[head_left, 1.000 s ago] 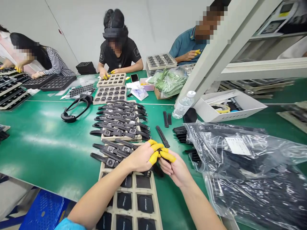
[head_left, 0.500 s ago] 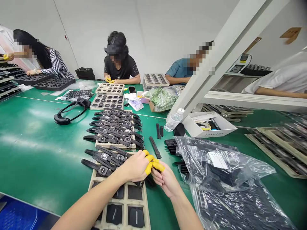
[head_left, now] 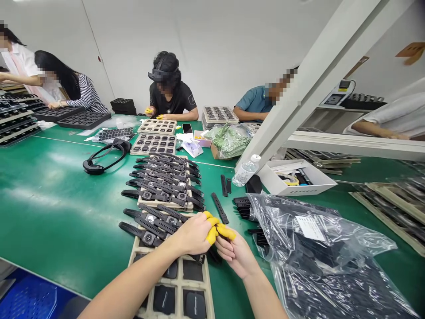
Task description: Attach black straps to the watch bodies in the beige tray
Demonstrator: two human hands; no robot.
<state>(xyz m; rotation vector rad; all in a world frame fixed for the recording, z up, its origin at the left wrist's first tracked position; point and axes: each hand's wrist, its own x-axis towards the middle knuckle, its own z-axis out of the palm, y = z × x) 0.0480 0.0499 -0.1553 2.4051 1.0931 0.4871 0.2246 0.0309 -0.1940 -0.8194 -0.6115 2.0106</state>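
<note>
My left hand (head_left: 198,234) and my right hand (head_left: 234,250) meet over the near tray, fingertips in yellow finger cots pressed together. Both are closed on a black watch strap (head_left: 215,255), of which only a dark part shows below the fingers; whether a watch case is inside the grip is hidden. Just left of my hands, several smartwatches (head_left: 148,239) with black straps lie face down across the near tray (head_left: 179,290). Its front compartments show black square pads. A loose strap (head_left: 220,208) rests on the green table beyond my right hand.
A second tray of smartwatches (head_left: 162,181) lies behind. To the right are plastic bags of black straps (head_left: 332,266), a water bottle (head_left: 246,170) and a white box (head_left: 299,188). A black headset (head_left: 106,157) sits at left. Co-workers sit across the table (head_left: 66,190).
The whole view has shifted slightly, so things appear a little further right and lower. My hands keep the same grip together. At far left another person has come into view.
</note>
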